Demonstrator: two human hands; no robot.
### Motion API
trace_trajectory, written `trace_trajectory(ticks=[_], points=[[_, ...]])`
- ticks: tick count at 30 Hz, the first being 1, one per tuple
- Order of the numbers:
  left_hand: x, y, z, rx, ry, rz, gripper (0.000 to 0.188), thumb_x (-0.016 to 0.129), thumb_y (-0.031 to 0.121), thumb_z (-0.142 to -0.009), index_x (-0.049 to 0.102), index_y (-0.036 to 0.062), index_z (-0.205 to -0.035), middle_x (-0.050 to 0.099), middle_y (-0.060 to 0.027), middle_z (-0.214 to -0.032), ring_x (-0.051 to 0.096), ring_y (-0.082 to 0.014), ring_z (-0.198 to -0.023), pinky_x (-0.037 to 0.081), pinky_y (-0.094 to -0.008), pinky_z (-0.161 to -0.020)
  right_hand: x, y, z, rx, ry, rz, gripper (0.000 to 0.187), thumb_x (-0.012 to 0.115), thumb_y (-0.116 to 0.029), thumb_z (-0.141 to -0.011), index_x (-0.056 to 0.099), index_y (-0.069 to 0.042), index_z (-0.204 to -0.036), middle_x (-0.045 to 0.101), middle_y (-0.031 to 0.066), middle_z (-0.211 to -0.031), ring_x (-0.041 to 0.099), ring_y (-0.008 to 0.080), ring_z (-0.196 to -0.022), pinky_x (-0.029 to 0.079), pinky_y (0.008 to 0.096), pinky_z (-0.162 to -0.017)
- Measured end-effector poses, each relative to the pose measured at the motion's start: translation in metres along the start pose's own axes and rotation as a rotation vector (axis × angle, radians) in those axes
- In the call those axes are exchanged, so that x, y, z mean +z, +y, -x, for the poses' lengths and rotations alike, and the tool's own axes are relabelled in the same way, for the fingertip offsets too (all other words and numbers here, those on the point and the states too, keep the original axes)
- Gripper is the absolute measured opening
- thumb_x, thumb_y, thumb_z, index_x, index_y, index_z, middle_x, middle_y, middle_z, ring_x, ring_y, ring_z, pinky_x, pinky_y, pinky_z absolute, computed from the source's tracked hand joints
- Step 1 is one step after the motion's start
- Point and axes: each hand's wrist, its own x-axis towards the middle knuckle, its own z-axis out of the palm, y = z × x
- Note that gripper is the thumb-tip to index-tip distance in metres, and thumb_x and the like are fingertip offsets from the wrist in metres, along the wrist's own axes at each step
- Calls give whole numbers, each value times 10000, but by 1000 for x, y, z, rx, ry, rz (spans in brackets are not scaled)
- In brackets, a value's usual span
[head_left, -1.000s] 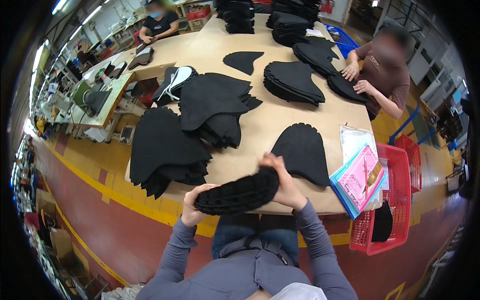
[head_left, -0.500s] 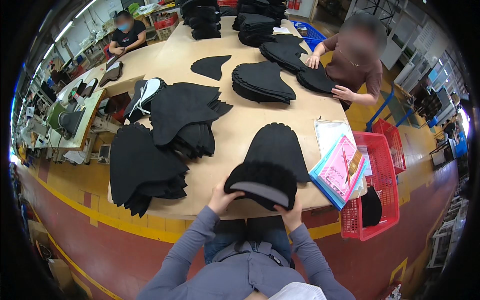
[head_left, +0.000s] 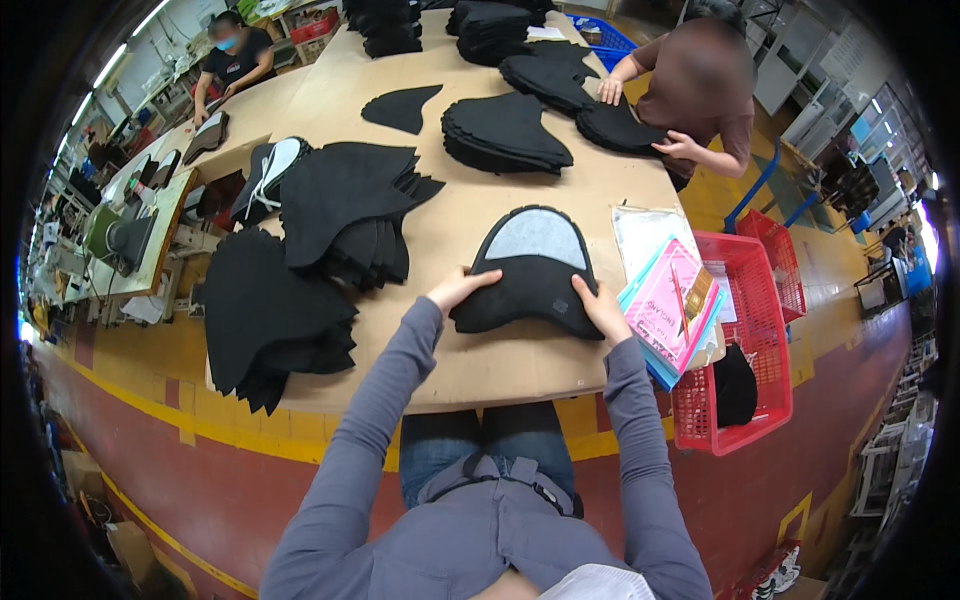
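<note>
Between my hands, near the table's front edge, lies a black cut shoe-upper piece with a rounded far end. A light grey panel covers that end, and a dark rim curves around it. My left hand grips the left edge, thumb on top. On the opposite edge my right hand does the same, its thumb resting on the black part. Fingers under the piece are hidden. I cannot tell whether it is a single piece or several layers.
Left of me on the table are stacks of black pieces, with another stack farther off. Notebooks lie at the right edge beside a red basket. A co-worker handles black pieces at the far right.
The piece was tilted up near the table edge, showing only a grey strip. Now it lies flatter and farther forward with its grey panel facing up. Both hands have moved forward with it.
</note>
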Motion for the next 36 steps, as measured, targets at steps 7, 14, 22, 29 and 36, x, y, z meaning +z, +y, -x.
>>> trace_trajectory(ticks=[7, 14, 22, 29, 36], points=[[-9, 6, 46, -62, -199, 168, 656, 746, 405, -821, 537, 15, -1305, 643, -97, -1204, 635, -196, -1031, 494, -297, -921, 9, -3, 48, 196, -296, -324, 732, 753, -496, -775, 613, 107, -1166, 677, 181, -1074, 653, 240, -996, 499, 324, -876], [-15, -19, 83, 328, 130, -100, 929, 827, 355, -730, 356, -38, -1429, 425, -191, -1429, 418, -258, -1317, 322, -338, -1097, 17, -49, 100, -6, -133, -461, 677, 844, -284, -714, 545, 70, -1208, 669, 164, -1069, 651, 221, -967, 508, 338, -869], [-21, -60, 92, 945, 11, -135, 979, 862, 54, -642, 260, 99, -1413, 452, -102, -1337, 422, -184, -1271, 350, -329, -1066, 26, -9, 94, -582, -68, -116, 883, 888, -170, -622, 392, -25, -1337, 584, 176, -1169, 581, 311, -1118, 465, 384, -949], [-24, -111, 80, 445, 35, 240, 831, 768, 34, -756, 261, 74, -1414, 485, -126, -1366, 489, -208, -1245, 376, -347, -1072, 40, 3, 96, -555, -68, -171, 774, 852, -140, -681, 421, -33, -1314, 567, 168, -1183, 580, 274, -1105, 466, 365, -952], [-41, -182, 54, 317, -31, 473, 780, 701, 109, -841, 248, 38, -1472, 468, -124, -1398, 460, -247, -1288, 330, -369, -1120, 60, 27, 92, -590, -78, -456, 705, 828, -125, -717, 459, -21, -1308, 560, 167, -1231, 567, 265, -1148, 447, 367, -999]])
